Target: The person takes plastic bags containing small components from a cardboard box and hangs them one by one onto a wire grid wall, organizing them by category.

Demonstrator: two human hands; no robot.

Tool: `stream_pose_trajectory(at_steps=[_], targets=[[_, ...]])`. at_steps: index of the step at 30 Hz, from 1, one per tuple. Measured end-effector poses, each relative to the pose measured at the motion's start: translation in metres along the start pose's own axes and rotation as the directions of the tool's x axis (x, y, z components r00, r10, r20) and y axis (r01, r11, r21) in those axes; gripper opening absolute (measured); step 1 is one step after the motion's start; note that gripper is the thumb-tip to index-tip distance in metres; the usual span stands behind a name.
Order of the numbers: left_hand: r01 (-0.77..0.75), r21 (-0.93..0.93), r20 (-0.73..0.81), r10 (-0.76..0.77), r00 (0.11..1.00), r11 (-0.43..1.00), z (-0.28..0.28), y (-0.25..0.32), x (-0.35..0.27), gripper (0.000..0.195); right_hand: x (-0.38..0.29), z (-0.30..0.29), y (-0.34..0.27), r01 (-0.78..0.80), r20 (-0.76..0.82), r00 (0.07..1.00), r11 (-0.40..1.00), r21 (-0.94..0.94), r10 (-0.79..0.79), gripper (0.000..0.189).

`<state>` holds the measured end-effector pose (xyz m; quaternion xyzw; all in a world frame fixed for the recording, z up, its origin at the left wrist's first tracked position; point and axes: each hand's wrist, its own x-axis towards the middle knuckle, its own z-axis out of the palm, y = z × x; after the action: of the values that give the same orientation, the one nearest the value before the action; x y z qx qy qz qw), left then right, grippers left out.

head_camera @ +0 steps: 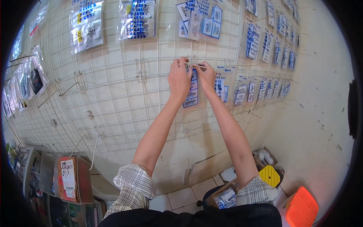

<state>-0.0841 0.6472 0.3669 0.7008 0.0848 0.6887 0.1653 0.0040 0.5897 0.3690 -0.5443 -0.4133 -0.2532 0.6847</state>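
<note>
A clear plastic bag (190,100) with blue-edged, handwritten labels hangs at a white wire grid panel (147,93). My left hand (178,82) is at the left side of the bag's upper part, fingers curled over its top and partly hiding it. From the right, my right hand (207,78) pinches the bag's top edge between thumb and fingers, close to a thin metal hook (202,66). The exact fingertip contact is hard to make out. Just right of my right wrist hangs another labelled bag (219,85).
Labelled bags (139,20) hang above, with more bags (255,42) along the right. Bare hooks (95,147) jut out at lower left, near a plastic bin (85,181) of parcels. Below are a cardboard box (218,195), a yellow stool top (268,176) and an orange lid (302,208).
</note>
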Motion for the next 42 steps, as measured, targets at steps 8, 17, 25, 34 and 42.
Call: stream_pose_trajectory(at_steps=[8,17,25,34,42], targets=[[-0.237,0.23,0.04,0.234,0.971,0.944,-0.008,0.003,-0.021,0.028,-0.03,-0.014,0.002,0.088,0.05,0.996,0.979,-0.183,-0.081,0.042],[-0.077,0.072,0.275,0.055,0.96,0.994,-0.082,0.11,-0.133,0.023,-0.146,-0.185,-0.036,0.099,0.335,0.942,0.974,-0.202,-0.027,0.029],[0.359,-0.044,0.45,-0.302,0.84,0.932,-0.065,0.209,-0.339,0.009,-0.288,-0.381,0.011,-0.208,0.6,0.72,0.933,-0.293,0.348,0.015],[0.667,0.251,0.804,-0.535,0.259,0.701,-0.055,0.234,-0.56,0.016,-0.481,-0.506,0.078,-0.382,0.699,0.211,0.716,-0.585,0.684,0.02],[0.198,0.745,0.629,-0.574,-0.524,0.637,-0.048,0.232,-0.689,0.055,-0.607,-0.506,0.116,0.158,0.839,0.043,0.826,-0.542,0.542,0.044]])
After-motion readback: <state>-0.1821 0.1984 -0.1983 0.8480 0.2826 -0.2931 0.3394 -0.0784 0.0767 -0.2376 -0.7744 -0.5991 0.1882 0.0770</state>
